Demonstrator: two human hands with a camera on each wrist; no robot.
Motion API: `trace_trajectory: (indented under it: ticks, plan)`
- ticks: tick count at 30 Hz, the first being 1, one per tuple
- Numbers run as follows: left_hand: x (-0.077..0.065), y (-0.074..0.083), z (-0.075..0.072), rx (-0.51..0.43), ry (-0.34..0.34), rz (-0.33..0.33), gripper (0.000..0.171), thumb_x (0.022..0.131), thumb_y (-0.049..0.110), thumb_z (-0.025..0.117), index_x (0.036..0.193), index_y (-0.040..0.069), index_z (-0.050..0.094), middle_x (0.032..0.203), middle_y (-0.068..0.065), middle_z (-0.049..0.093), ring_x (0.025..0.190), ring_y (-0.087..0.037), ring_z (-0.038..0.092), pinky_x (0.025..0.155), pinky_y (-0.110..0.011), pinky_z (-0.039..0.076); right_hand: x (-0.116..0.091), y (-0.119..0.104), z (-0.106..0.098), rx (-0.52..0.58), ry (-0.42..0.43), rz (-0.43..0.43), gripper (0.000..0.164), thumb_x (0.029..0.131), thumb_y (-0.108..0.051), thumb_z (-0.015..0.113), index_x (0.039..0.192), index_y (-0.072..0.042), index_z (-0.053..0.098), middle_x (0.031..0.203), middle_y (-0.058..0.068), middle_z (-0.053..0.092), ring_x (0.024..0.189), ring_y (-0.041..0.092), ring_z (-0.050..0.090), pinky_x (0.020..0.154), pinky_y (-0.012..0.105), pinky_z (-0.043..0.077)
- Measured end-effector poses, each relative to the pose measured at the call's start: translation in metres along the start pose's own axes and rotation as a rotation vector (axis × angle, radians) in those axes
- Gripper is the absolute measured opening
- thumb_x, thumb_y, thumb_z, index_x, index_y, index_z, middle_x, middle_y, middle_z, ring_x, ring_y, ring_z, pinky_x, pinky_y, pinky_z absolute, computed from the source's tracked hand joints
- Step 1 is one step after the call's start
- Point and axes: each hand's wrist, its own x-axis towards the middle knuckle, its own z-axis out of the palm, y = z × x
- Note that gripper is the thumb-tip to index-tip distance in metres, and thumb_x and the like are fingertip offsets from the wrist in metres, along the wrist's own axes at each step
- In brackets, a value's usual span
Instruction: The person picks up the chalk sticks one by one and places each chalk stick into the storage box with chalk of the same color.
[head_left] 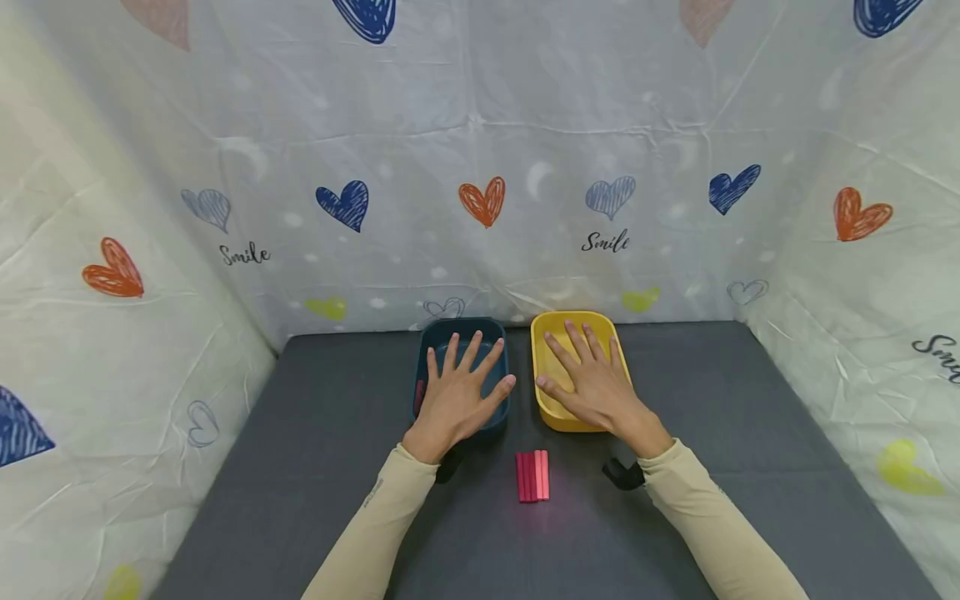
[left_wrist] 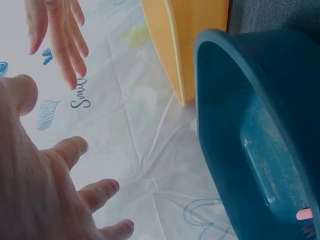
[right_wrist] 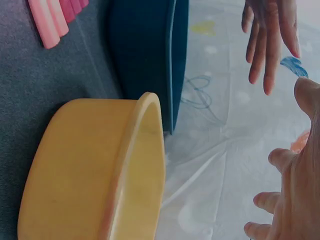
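Note:
My left hand (head_left: pixel 457 398) is held above a dark blue plastic bin (left_wrist: pixel 240 55), fingers spread and straight, holding nothing. To its right, my right hand (head_left: pixel 600 390) hovers palm down over a yellow plastic bin (right_wrist: pixel 85 155), fingers likewise spread. Both wrist views show the hands apart from the bins. Inside the blue bin lies a pink stick (left_wrist: pixel 304 214) with a darker piece beside it, partly cut off by the frame. Several red and pink sticks (head_left: pixel 532 477) lie side by side on the table, nearer my body than the two bins and between my forearms.
Dark grey cloth covers the table (head_left: pixel 330 433). The bins stand side by side at its far edge, against a pale curtain (head_left: pixel 420 108) printed with hearts and "Smile". More of this curtain hangs along the left and right sides. Black straps (head_left: pixel 622 475) sit beneath my wrists.

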Motion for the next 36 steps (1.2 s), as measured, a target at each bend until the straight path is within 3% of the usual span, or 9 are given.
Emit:
trace_trajectory:
  ticks: [13, 23, 29, 36]
  plan:
    - [-0.019, -0.004, 0.000, 0.016, 0.060, 0.014, 0.069, 0.096, 0.071, 0.030, 0.155, 0.036, 0.024, 0.165, -0.005, 0.020, 0.154, -0.036, 0.006, 0.117, -0.068, 0.005, -0.017, 0.002, 0.011, -0.024, 0.042, -0.022, 0.072, 0.096, -0.066, 0.039, 0.156, -0.030, 0.023, 0.166, 0.007, 0.014, 0.152, 0.038, 0.012, 0.116, 0.070, 0.009]
    - [-0.036, -0.013, 0.008, -0.005, 0.028, -0.024, 0.068, 0.096, 0.069, 0.035, 0.155, 0.035, 0.025, 0.165, -0.004, 0.020, 0.154, -0.033, 0.007, 0.118, -0.067, 0.002, -0.033, 0.000, 0.022, -0.013, 0.066, -0.054, 0.071, 0.096, -0.064, 0.041, 0.156, -0.029, 0.026, 0.164, 0.006, 0.021, 0.153, 0.033, 0.016, 0.118, 0.066, 0.011]
    - [-0.044, -0.021, 0.015, 0.022, 0.024, -0.017, 0.068, 0.097, 0.069, 0.032, 0.155, 0.035, 0.025, 0.164, -0.003, 0.022, 0.154, -0.032, 0.011, 0.119, -0.065, 0.009, -0.040, 0.004, 0.032, -0.009, 0.094, -0.084, 0.072, 0.095, -0.062, 0.045, 0.156, -0.026, 0.028, 0.162, 0.007, 0.028, 0.151, 0.032, 0.021, 0.117, 0.065, 0.015]
    - [-0.052, -0.029, 0.024, 0.026, 0.041, 0.006, 0.066, 0.097, 0.064, 0.040, 0.153, 0.030, 0.034, 0.161, -0.006, 0.031, 0.151, -0.035, 0.021, 0.118, -0.066, 0.012, -0.050, 0.002, 0.039, 0.077, 0.116, -0.136, 0.074, 0.094, -0.058, 0.053, 0.155, -0.022, 0.031, 0.157, 0.007, 0.035, 0.147, 0.029, 0.028, 0.118, 0.061, 0.020]
